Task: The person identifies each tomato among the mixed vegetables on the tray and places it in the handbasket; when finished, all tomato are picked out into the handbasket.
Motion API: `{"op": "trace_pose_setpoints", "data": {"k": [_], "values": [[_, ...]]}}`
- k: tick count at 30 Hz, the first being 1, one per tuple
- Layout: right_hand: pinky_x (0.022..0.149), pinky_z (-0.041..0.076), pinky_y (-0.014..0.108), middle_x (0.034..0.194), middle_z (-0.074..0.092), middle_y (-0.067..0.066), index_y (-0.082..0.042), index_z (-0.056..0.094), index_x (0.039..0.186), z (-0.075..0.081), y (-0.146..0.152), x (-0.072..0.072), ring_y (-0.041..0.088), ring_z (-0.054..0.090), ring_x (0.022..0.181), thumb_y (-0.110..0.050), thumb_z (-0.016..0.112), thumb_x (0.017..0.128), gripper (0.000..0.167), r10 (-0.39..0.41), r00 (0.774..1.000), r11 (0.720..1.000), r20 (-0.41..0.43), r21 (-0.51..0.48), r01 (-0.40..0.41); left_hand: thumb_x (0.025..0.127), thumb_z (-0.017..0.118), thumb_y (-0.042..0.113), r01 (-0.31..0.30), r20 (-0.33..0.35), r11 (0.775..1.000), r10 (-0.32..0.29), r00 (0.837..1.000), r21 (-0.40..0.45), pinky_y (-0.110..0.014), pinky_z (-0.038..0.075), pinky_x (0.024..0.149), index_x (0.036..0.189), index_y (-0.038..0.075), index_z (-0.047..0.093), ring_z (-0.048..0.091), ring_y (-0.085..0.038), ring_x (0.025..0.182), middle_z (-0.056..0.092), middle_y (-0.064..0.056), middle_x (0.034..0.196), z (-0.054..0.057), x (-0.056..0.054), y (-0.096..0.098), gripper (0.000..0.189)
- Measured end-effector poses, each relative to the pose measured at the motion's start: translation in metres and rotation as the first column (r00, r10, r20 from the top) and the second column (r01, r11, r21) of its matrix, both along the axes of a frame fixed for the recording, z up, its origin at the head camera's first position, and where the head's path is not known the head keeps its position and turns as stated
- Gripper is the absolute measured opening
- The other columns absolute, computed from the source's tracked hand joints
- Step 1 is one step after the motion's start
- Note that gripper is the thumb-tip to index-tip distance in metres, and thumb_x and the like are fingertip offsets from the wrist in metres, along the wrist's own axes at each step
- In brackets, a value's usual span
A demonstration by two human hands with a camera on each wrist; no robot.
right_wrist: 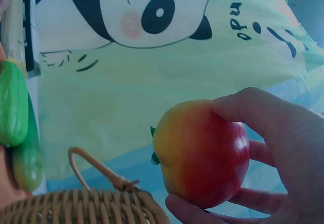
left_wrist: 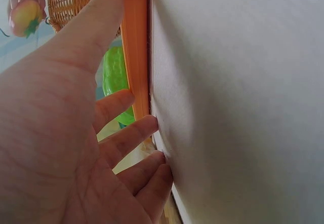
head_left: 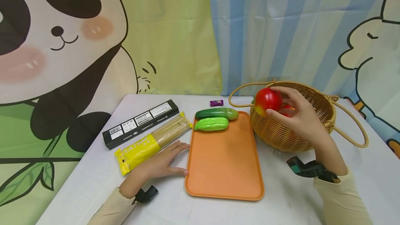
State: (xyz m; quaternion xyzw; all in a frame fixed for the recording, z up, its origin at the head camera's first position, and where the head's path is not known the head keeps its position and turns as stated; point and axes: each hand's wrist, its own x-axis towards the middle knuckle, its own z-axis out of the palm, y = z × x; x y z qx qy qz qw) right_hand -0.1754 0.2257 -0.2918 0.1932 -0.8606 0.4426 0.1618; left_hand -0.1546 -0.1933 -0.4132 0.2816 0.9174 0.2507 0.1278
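Observation:
My right hand (head_left: 298, 114) holds a red fruit with a yellow end and small green leaves (right_wrist: 202, 153), thumb on one side and fingers on the other. The fruit is up over the left rim of the wicker basket (head_left: 281, 133); another red thing inside is mostly hidden behind the hand. With fingers spread, my left hand (head_left: 159, 162) rests at the left edge of the orange tray (head_left: 225, 166), its thumb and fingertips against the edge. At the tray's far end lie a dark green cucumber (head_left: 215, 113) and a light green, bumpy vegetable (head_left: 211, 124).
Left of the tray lies a yellow pack of noodles (head_left: 140, 152), with a long black box (head_left: 140, 122) behind it. A small purple packet (head_left: 216, 103) sits beyond the tray. The basket's looped handles (head_left: 353, 127) stick out on both sides. A printed curtain (head_left: 187, 37) hangs behind the table.

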Motion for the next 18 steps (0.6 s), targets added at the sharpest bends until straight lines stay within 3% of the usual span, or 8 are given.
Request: {"op": "trace_pose_setpoints", "data": {"k": [4,9,13,16,18], "values": [[0.079,0.047,0.004,0.134,0.047,0.003,-0.017,0.05,0.14,0.0,0.01,-0.003,-0.007,0.054,0.102,-0.005,0.076,0.083,0.064,-0.041,0.999,0.999,0.015,-0.018,0.041,0.08,0.067,0.064,0.004,-0.005,1.0,-0.004,1.0,-0.001,-0.052,0.032,0.114,0.151,0.023,0.036,0.024,-0.034,0.146,0.03,-0.012,0.157,0.001,0.0,0.0,0.087],[0.075,0.046,0.002,0.139,0.046,0.005,-0.019,0.049,0.142,-0.001,0.022,-0.006,-0.007,0.052,0.104,-0.012,0.076,0.086,0.062,-0.108,0.991,0.994,0.075,0.006,0.108,0.081,0.067,0.063,0.006,-0.005,1.0,-0.006,1.0,0.003,-0.052,0.032,0.114,0.151,0.022,0.037,0.024,-0.035,0.146,0.03,-0.013,0.157,0.002,0.001,0.0,0.086],[0.072,0.045,0.001,0.144,0.043,0.011,-0.019,0.047,0.142,-0.002,0.029,-0.007,0.02,0.057,0.114,-0.018,0.074,0.088,0.061,-0.14,0.982,0.99,0.13,0.047,0.135,0.081,0.068,0.062,0.007,-0.008,1.0,-0.007,1.0,0.003,-0.052,0.032,0.114,0.151,0.022,0.037,0.024,-0.035,0.146,0.031,-0.013,0.156,0.002,0.001,0.0,0.086],[0.069,0.045,0.001,0.145,0.04,0.019,-0.016,0.044,0.144,-0.003,0.033,-0.008,0.044,0.052,0.118,-0.022,0.072,0.09,0.062,-0.134,0.977,0.99,0.164,0.075,0.123,0.081,0.068,0.062,0.004,-0.007,1.0,-0.004,1.0,0.001,-0.052,0.032,0.114,0.151,0.022,0.037,0.024,-0.034,0.146,0.03,-0.012,0.156,0.002,0.001,0.0,0.086],[0.068,0.044,0.002,0.144,0.04,0.023,-0.014,0.043,0.145,-0.003,0.035,-0.01,0.05,0.05,0.118,-0.025,0.071,0.09,0.062,-0.131,0.975,0.989,0.181,0.095,0.115,0.081,0.067,0.063,0.002,-0.006,1.0,-0.002,1.0,0.001,-0.052,0.032,0.114,0.151,0.023,0.037,0.024,-0.034,0.146,0.03,-0.013,0.157,0.002,0.001,0.0,0.086]]}}
